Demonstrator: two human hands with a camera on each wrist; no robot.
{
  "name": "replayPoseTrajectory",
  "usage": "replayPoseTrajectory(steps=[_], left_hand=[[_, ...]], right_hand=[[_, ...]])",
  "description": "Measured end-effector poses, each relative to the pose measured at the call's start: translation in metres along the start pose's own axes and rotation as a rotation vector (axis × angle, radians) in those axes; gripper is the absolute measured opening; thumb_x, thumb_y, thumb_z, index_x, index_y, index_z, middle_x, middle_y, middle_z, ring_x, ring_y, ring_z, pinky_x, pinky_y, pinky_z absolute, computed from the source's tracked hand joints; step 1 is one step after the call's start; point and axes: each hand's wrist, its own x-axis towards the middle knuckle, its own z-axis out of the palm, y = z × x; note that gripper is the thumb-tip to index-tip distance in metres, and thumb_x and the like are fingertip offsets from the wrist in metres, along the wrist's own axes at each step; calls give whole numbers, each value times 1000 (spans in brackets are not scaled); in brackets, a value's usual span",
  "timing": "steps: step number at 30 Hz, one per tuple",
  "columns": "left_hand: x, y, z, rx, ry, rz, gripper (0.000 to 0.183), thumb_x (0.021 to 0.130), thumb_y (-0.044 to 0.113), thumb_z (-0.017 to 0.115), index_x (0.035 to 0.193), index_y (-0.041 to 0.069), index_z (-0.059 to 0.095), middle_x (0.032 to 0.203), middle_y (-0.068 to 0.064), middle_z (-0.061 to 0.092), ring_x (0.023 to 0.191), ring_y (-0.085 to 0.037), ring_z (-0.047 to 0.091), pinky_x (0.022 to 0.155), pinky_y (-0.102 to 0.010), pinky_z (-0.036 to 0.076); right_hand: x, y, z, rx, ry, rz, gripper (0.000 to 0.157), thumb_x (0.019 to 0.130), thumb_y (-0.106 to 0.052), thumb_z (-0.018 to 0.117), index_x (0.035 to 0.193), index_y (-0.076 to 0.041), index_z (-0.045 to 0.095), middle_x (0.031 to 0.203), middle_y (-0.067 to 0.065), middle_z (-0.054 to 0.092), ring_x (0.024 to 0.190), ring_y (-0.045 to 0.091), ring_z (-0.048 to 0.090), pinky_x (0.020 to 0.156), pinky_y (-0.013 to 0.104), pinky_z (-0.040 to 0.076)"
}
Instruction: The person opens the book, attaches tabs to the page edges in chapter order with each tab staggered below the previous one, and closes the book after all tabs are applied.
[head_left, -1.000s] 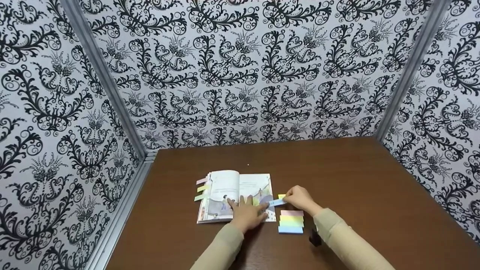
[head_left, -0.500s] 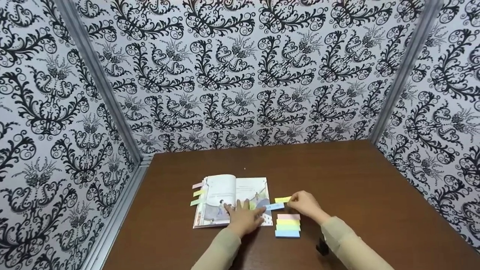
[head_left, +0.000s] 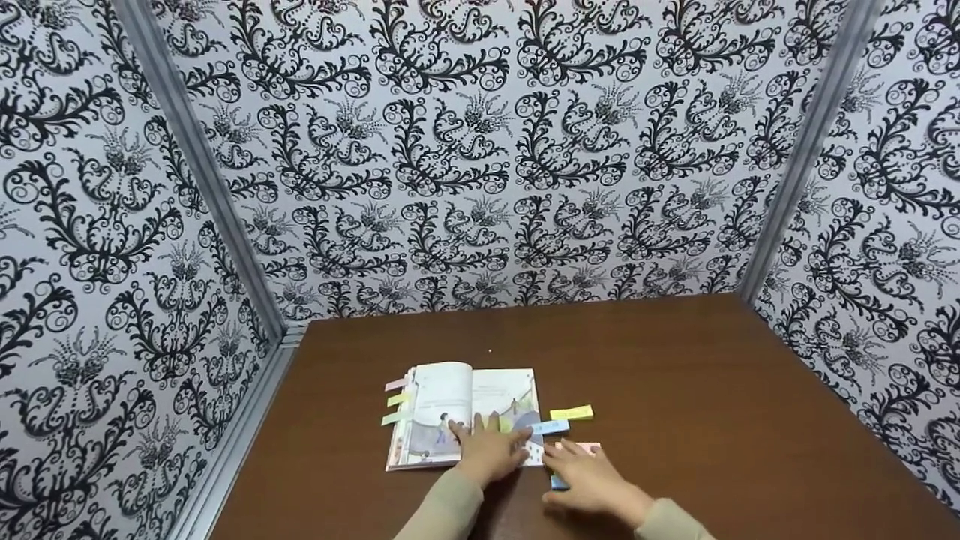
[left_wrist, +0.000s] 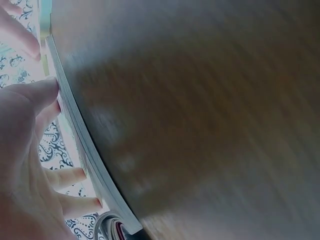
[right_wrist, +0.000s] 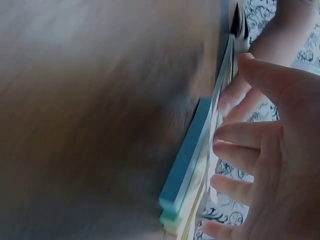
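Observation:
An open picture book lies on the table, and my left hand rests on its right page with the fingers spread. Near the left index fingertip, a blue sticky tab juts out past the page's right edge. My right hand is over the sticky-note pads, its fingers extended and nothing gripped. A pink pad peeks out above that hand; the other pads are mostly covered. In the right wrist view the blue pad sits beside the fingers, with green and yellow pads behind it.
A yellow sticky strip lies on the brown table, just right of the book. Pink, yellow and green tabs stick out from the book's left edge. Patterned walls enclose the table at the back and sides.
My right hand has left the ends of the blue tab and yellow strip and moved toward me, over the pads, its fingers now spread. My left hand stays on the page.

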Motion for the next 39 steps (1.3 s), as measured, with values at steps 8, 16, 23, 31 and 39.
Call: replayPoseTrajectory(steps=[8,16,23,31,39], left_hand=[[3,6,4,85,36,-1,41,93,56,47,134,54,51,143,-12,49,131,-48,38,91,-83,15],[3,13,9,192,37,-40,45,93,59,44,137,55,45,141,-12,51,128,-51,40,90,-83,17],[5,13,7,172,13,-16,42,95,59,41,137,58,44,142,-15,49,129,-53,38,92,-82,17],[3,9,2,97,-47,54,41,94,61,43,135,63,41,149,-18,40,133,-52,32,93,-83,12],[5,16,2,167,-15,-31,44,92,68,35,136,62,41,144,-16,47,129,-51,39,92,-83,16]], right_hand=[[5,-11,0,-94,-25,11,67,80,-52,68,129,-5,62,133,10,58,129,36,46,96,70,32],[8,-22,5,-162,-42,26,70,80,-52,69,130,-5,61,135,9,58,129,31,47,99,66,33],[8,-20,4,-158,-36,41,71,80,-52,69,130,-4,61,136,9,57,129,30,47,99,65,34],[5,-15,1,-150,-9,28,67,80,-49,69,128,-4,63,135,10,58,126,33,49,96,66,36],[7,-18,1,-100,10,5,63,81,-45,68,130,-7,62,136,7,57,125,35,49,93,68,38]])
